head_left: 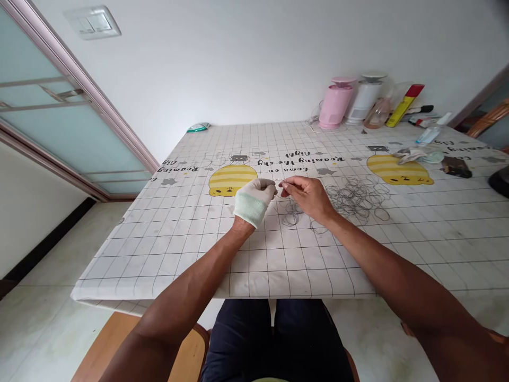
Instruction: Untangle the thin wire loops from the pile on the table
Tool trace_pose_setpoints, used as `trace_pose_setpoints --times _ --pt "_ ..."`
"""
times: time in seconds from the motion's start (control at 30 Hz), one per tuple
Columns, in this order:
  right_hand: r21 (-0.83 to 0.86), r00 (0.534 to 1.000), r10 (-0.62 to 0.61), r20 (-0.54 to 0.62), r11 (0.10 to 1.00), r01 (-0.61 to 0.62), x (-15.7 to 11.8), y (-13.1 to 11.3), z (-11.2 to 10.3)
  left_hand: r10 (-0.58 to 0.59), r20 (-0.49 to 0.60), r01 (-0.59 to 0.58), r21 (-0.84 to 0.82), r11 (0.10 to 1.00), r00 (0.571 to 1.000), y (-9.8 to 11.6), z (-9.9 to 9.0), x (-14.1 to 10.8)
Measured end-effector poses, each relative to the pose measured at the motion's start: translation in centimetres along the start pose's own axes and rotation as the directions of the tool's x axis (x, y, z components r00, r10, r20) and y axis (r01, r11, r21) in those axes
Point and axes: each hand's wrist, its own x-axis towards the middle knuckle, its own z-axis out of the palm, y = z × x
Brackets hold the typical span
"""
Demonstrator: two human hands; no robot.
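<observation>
Grip pinched together, left hand (255, 199) and right hand (310, 197), contents unclear; wire loops (353, 199) thin, grey, tangled.

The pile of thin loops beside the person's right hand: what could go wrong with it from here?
The loops overlap in a loose heap, so pulling one might drag or knot others. The right hand has no glove, so a stiff end, if there is one, could prick it. The left hand wears a knitted-cuff glove, which might snag a strand.
</observation>
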Motion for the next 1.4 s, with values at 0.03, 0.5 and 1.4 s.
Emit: trace_pose_setpoints --times 0.03,0.5,1.4 --pt "-0.071 0.999 -0.031 -0.01 0.997 0.03 0.0 0.1 0.1 -0.001 0.0 0.001 0.022 1.0 1.0 0.1 0.0 0.0" --pt "-0.719 0.86 -0.506 0.061 0.576 0.389 0.3 2.1 -0.1 -0.034 0.129 0.013 0.165 0.986 0.991 0.9 0.3 -0.7" --pt "-0.602 0.782 -0.583 0.223 0.549 0.58 1.9 2.4 -1.9 -0.075 0.164 0.06 0.097 0.994 0.984 -0.1 0.9 -0.2"
